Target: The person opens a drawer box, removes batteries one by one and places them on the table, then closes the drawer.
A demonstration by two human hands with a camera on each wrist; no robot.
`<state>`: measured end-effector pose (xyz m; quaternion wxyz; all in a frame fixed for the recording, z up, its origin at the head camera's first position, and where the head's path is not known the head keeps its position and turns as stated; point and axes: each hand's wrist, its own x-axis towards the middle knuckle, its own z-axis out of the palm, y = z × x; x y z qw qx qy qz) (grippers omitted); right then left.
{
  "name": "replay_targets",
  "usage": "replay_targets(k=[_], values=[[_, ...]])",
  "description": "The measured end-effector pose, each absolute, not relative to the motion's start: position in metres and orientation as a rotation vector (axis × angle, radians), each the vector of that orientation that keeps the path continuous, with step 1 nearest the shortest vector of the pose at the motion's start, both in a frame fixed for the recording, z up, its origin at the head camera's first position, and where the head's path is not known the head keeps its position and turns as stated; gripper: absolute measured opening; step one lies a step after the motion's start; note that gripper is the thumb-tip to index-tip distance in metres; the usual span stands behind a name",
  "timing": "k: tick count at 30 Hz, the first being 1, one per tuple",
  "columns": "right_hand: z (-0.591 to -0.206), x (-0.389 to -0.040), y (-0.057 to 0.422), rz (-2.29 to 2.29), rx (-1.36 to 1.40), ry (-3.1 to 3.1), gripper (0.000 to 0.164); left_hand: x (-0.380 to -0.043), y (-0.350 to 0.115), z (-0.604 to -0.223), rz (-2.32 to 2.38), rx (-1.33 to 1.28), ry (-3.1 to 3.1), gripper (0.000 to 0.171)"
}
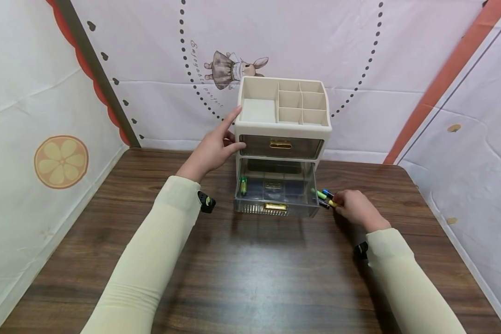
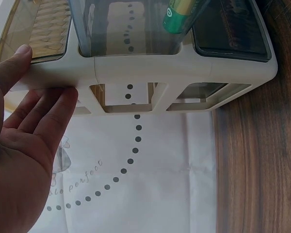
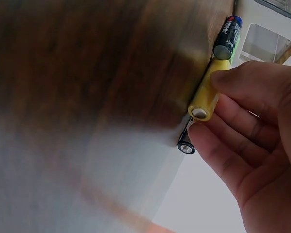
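My left hand holds the left side of a cream desktop drawer organizer, its thumb at the front edge and its other fingers along the side. The organizer's clear lower drawer is pulled out, and a green battery stands in its left part. To the right of the drawer, my right hand pinches a yellow battery at the tabletop, thumb on one side and fingers on the other. A dark battery with a blue end and a black battery lie beside it.
The organizer's upper drawer is closed, with a divided tray on top. Behind the wooden table hangs a printed white cloth, close to the organizer's back. Cloth walls also stand along the table's left and right sides.
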<state>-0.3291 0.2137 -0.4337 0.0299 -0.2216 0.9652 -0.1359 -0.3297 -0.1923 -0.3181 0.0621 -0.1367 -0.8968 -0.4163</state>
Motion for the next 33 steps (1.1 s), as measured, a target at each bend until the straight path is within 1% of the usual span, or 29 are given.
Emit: replay_targets(k=[7,12,17,27,33], values=[[-0.422,-0.324,0.214,-0.396,-0.638,2.98,0.018,-0.33,-0.193,-0.319,-1.237,-0.415,-2.72,0.085],[-0.407,-0.32,0.209,-0.429,-0.676,3.018,0.019,-0.33,-0.195,-0.319,-1.247,-0.407,-2.717,0.085],[-0.389,-0.313,0.199,-0.489,-0.775,3.068,0.02,-0.33,-0.195,-0.319,-1.246,-0.401,-2.713,0.086],[-0.353,-0.293,0.164,-0.62,-1.108,3.242,0.012,-0.329,-0.194,-0.318,-1.235,-0.406,-2.716,0.086],[-0.339,-0.285,0.143,-0.683,-1.179,3.276,0.012,-0.331,-0.193,-0.318,-1.233,-0.414,-2.715,0.086]])
